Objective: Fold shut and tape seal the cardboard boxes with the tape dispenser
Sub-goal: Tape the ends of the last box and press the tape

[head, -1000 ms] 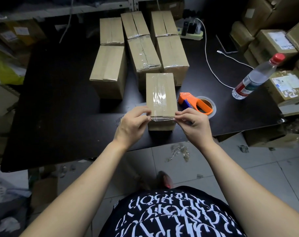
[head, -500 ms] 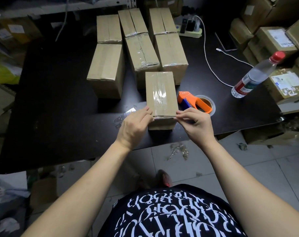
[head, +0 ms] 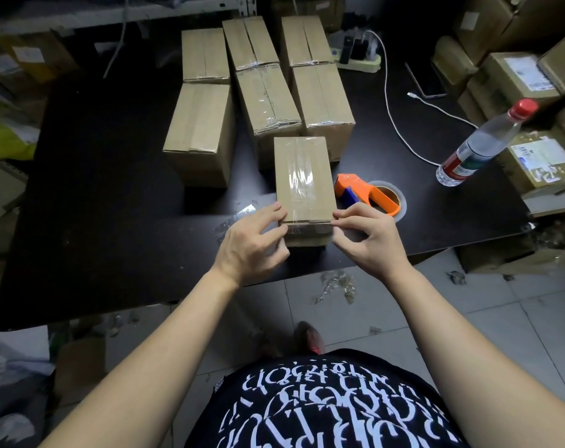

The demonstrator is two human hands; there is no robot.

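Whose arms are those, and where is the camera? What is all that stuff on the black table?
Those are a person's own two arms. The camera sits on their head and looks down, so you see what they see. There is only this one view. On the black table stands a small cardboard box with clear tape along its top. The left hand and the right hand pinch its two near corners, where the tape folds over the edge. Right beside the box lies the orange tape dispenser; nobody is holding it. Behind stand six more cardboard boxes. To the right are a plastic water bottle with a red cap and a white cable.
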